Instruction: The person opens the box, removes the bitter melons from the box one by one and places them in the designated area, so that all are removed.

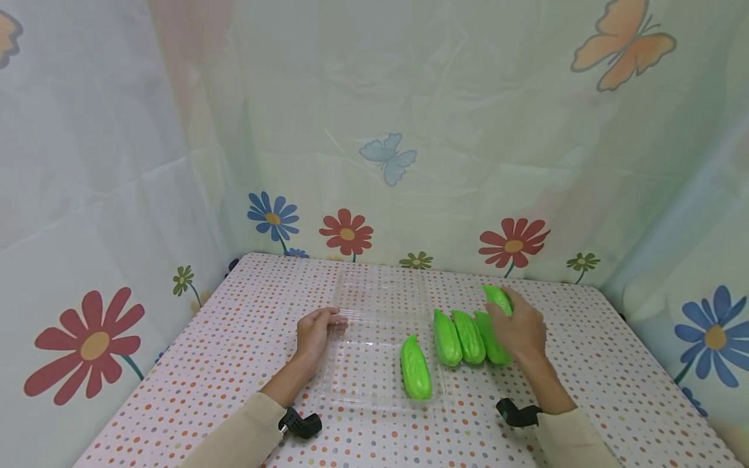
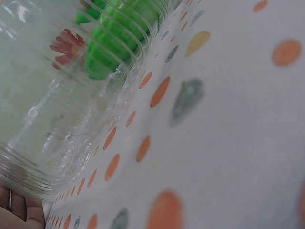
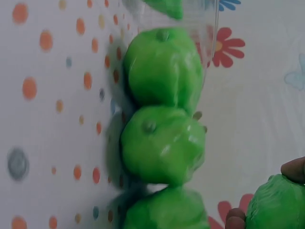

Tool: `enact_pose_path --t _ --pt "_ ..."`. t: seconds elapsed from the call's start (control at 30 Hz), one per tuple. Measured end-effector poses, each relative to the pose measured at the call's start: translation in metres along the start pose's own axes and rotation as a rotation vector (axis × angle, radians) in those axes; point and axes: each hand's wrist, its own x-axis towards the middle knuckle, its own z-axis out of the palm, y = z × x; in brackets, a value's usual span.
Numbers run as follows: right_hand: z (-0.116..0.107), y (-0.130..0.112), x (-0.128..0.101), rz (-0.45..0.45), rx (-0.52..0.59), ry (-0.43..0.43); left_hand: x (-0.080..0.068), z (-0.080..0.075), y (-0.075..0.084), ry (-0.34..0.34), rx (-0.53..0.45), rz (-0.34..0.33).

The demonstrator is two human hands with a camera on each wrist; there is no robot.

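Observation:
My right hand (image 1: 521,330) grips a bright green bitter gourd (image 1: 498,298) between thumb and fingers, as the right wrist view shows. Below and left of it, three more bitter gourds (image 1: 447,339) lie side by side on the table, the rightmost partly behind the hand. A clear plastic box (image 1: 365,374) stands open to their left, its lid (image 1: 380,291) folded back toward the wall. Inside the box, at its right side, lies one bitter gourd (image 1: 416,369). At the box's left edge, near the hinge, my left hand (image 1: 313,334) holds the rim with curled fingers.
A spotted cloth (image 1: 263,292) covers the table. Curtains (image 1: 456,130) printed with flowers and butterflies stand behind it and at both sides. Dark wrist cameras (image 1: 303,424) sit below both hands, close over the cloth.

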Motion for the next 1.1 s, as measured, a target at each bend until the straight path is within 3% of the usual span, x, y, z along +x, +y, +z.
enact_pose_path --t 0.2,0.7,1.1 --pt "0.000 0.014 0.005 0.012 -0.020 0.006 0.000 0.000 0.000 0.004 0.036 0.000" --pt "0.009 0.046 0.012 0.089 -0.065 -0.058 0.001 0.000 0.000 -0.002 0.017 0.001" --pt "0.015 0.058 0.015 0.115 -0.084 -0.127 0.001 -0.001 0.000 -0.008 0.021 -0.019"
